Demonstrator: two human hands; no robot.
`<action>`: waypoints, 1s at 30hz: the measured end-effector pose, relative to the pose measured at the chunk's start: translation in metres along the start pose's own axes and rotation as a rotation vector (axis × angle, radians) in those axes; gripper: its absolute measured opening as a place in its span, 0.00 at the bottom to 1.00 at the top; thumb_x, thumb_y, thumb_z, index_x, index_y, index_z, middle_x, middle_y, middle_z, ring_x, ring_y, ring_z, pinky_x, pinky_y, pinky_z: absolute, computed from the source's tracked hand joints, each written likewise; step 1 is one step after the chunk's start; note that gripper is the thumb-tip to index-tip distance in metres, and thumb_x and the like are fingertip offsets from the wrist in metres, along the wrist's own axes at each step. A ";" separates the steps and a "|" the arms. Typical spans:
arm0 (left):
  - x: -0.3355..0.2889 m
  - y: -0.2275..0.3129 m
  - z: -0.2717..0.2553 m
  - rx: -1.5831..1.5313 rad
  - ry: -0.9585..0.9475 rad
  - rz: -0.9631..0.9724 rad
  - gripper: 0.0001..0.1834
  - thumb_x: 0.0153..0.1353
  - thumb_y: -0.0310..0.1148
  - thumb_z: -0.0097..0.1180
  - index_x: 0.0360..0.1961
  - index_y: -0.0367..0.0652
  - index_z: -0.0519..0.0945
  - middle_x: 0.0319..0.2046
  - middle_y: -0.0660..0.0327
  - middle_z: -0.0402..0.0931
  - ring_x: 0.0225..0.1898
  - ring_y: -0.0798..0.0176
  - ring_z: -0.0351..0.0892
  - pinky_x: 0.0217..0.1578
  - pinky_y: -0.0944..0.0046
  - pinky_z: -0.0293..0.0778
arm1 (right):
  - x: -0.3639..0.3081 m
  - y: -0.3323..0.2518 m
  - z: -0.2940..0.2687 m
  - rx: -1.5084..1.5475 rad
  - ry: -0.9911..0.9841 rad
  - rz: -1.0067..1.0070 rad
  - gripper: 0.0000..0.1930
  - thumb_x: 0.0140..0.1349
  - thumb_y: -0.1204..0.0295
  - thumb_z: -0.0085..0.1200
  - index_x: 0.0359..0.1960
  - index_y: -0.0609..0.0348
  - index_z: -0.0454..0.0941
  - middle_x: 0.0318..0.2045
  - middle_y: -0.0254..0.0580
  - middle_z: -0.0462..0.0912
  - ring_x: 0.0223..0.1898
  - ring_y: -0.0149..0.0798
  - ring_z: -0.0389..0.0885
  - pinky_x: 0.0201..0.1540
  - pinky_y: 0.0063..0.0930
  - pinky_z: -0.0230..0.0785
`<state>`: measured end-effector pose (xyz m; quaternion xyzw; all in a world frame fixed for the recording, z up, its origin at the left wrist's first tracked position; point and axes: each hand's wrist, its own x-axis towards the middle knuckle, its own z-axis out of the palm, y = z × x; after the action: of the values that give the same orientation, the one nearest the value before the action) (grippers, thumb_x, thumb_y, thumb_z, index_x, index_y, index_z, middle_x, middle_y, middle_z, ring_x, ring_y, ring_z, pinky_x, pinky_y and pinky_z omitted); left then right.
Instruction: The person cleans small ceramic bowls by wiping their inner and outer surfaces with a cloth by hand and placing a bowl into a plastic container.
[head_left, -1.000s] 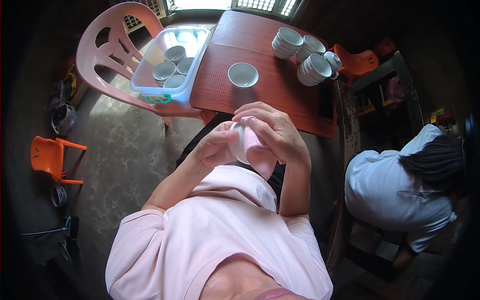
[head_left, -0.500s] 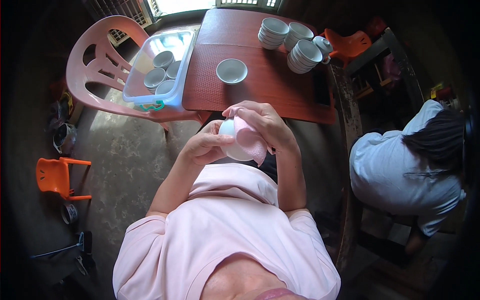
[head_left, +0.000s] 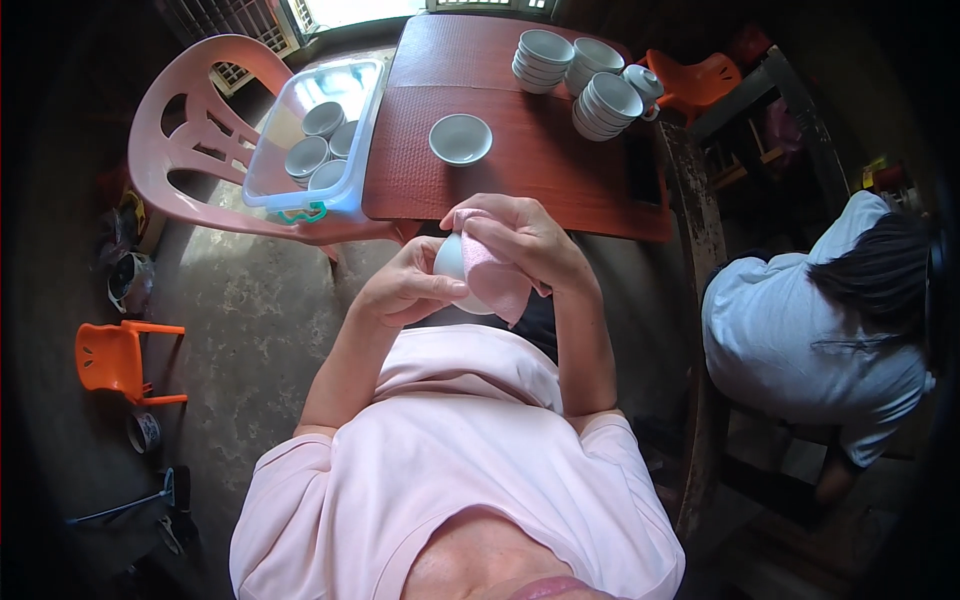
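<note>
A white bowl point(head_left: 449, 263) is held in front of my body, just short of the table's near edge. My left hand point(head_left: 408, 283) grips its left side, thumb across the outer wall. A pink cloth point(head_left: 492, 276) lies against the bowl's right side, pressed there by my right hand point(head_left: 522, 240), whose fingers curl over the cloth and the rim. The bowl's inside is hidden from view. Beyond my hands a single white bowl point(head_left: 461, 140) stands upright on the red-brown table point(head_left: 420, 185).
Several stacks of white bowls point(head_left: 541, 62) and a lidded cup point(head_left: 643, 84) stand at the table's far right. Left of it, a clear plastic bin point(head_left: 262, 180) with bowls rests on a pink chair point(head_left: 150, 150). A person point(head_left: 800, 310) bends at the right beyond a wooden bench point(head_left: 700, 400).
Both hands, bowl and cloth have shifted only slightly, with the grip much the same. The whole view has moved a little.
</note>
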<state>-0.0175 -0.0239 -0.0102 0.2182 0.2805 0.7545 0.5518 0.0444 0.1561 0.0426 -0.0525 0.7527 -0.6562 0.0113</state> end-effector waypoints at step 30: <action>0.012 -0.028 0.009 0.575 0.165 0.249 0.09 0.48 0.18 0.65 0.33 0.34 0.82 0.30 0.66 0.79 0.32 0.77 0.75 0.34 0.76 0.73 | 0.001 0.071 0.009 1.342 0.247 -0.178 0.17 0.65 0.58 0.48 0.42 0.61 0.74 0.39 0.39 0.79 0.36 0.28 0.78 0.35 0.21 0.72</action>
<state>0.0044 -0.0044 -0.0221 0.3359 0.4969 0.7213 0.3464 0.0394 0.1561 -0.0290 -0.0208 0.1722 -0.9799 -0.0986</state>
